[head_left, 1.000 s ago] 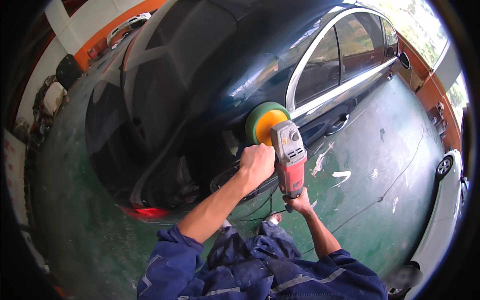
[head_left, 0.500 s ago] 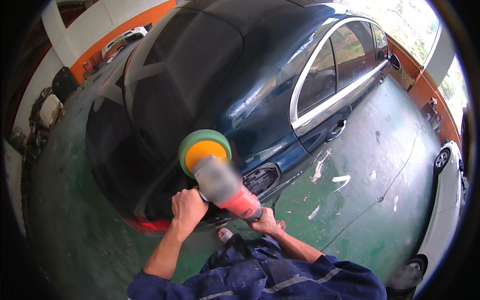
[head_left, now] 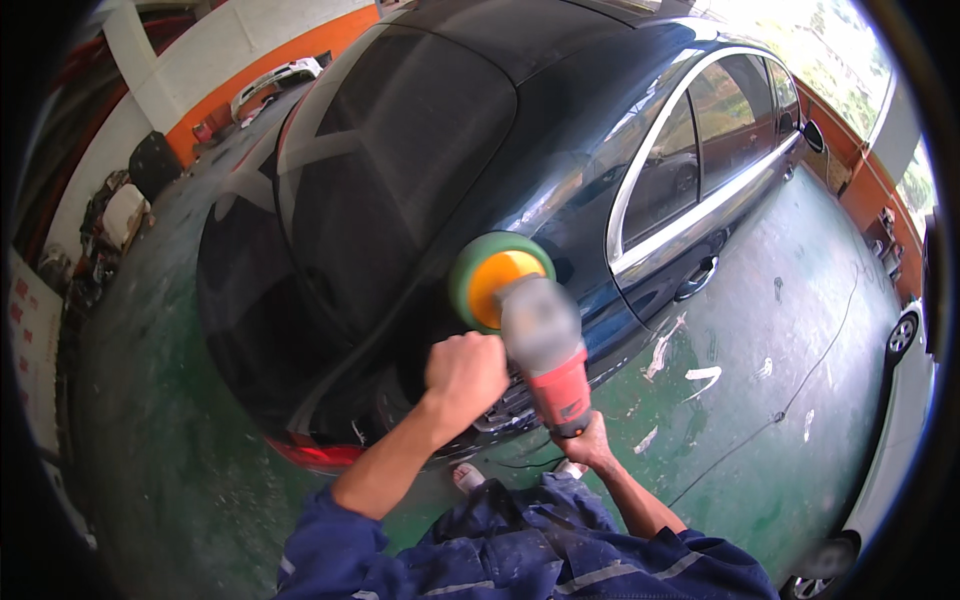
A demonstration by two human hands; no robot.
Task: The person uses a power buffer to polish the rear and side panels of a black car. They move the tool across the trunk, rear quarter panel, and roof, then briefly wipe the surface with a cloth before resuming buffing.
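Red polisher (head_left: 552, 355), dark marking (head_left: 570, 410); red-lettered white board (head_left: 38, 345).

Polisher (head_left: 558, 388) and surroundings: parts concealed, blurred or cropped.
The grey head (head_left: 542, 325) is blurred and covers part of the green-and-orange pad (head_left: 492, 280); whatever the left hand (head_left: 467, 375) encloses is concealed, and the polisher's rear partly hides the right hand (head_left: 590, 440). 2 cars are cropped: the dark car (head_left: 400, 190) above, the white car (head_left: 898, 430) at right.
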